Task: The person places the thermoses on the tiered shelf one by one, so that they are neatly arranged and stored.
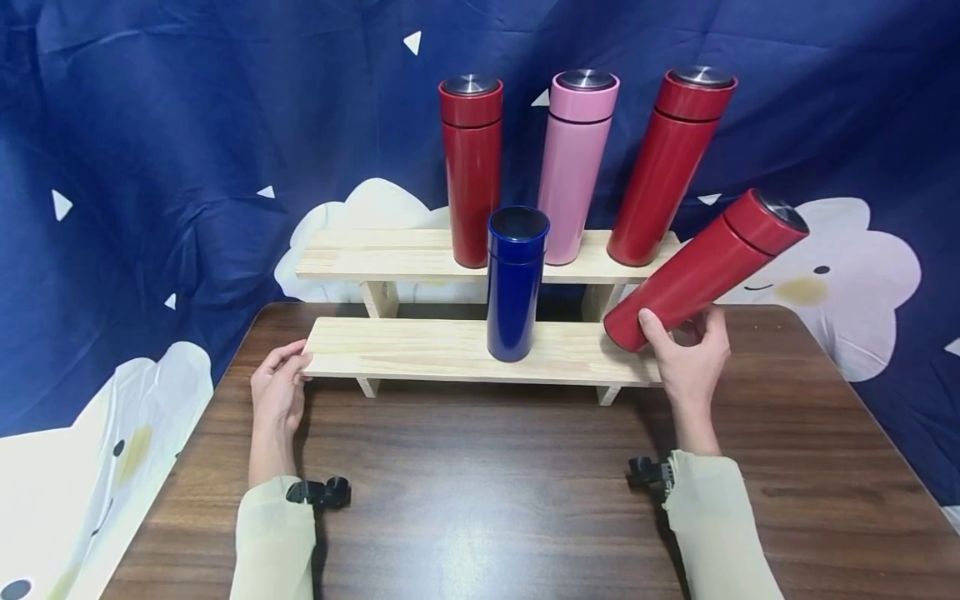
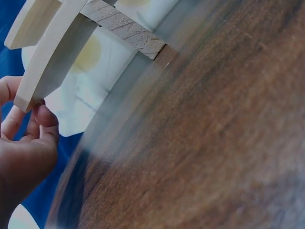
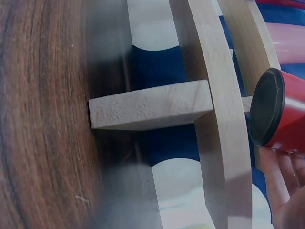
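Note:
My right hand (image 1: 692, 364) grips a red thermos bottle (image 1: 705, 271) low on its body. It leans to the right, lid up, with its lower end close over the right end of the lower wooden shelf (image 1: 405, 346). In the right wrist view its dark round base (image 3: 267, 107) shows beside the shelf edge. My left hand (image 1: 276, 396) pinches the left end of that shelf; in the left wrist view the thumb (image 2: 46, 121) lies under the corner. A shorter blue thermos bottle (image 1: 516, 287) stands upright mid-shelf.
On the upper shelf (image 1: 375, 254) stand a red bottle (image 1: 472, 175), a pink bottle (image 1: 576, 175) and another red bottle (image 1: 667, 175). The two-step rack rests at the back of a brown wooden table (image 1: 465, 492). Behind hangs a blue cloth (image 1: 187, 125) with white clouds.

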`<state>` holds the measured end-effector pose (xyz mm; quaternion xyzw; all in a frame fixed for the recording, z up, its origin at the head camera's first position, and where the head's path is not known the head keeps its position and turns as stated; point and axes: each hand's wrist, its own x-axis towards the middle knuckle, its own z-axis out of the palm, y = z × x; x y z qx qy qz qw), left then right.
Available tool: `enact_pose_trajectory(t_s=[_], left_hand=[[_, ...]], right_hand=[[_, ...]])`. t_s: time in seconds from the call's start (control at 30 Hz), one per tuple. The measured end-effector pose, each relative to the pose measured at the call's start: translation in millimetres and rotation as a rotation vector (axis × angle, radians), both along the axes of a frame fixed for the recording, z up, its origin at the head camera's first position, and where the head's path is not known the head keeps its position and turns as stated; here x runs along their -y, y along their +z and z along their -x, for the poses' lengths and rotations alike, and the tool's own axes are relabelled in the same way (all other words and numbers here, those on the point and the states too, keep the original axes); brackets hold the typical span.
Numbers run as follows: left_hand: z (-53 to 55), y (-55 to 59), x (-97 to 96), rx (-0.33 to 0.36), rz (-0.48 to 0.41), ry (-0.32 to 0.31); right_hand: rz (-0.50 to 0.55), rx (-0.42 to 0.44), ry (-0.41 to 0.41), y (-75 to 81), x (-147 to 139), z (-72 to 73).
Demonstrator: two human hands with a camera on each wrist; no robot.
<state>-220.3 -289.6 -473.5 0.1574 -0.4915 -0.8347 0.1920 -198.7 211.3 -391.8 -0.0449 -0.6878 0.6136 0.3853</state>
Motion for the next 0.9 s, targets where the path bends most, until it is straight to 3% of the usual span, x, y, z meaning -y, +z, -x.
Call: enact_pose_trajectory(t_s=[0.2, 0.5, 0.9], left_hand=[[0.8, 0.4, 0.5, -0.02, -0.018, -0.003], [1.0, 2.0, 0.3, -0.004, -0.018, -0.004], [-0.2, 0.8, -0.4, 0.001, -0.027, 0.006]], right_hand=[[-0.049, 0.027, 0.022, 2.3, 6.9, -0.4], [-0.177, 0.102, 0.014, -23.6, -0.3, 17.4], [-0.269, 0.146, 0.062, -29.5, 8.3, 22.4]])
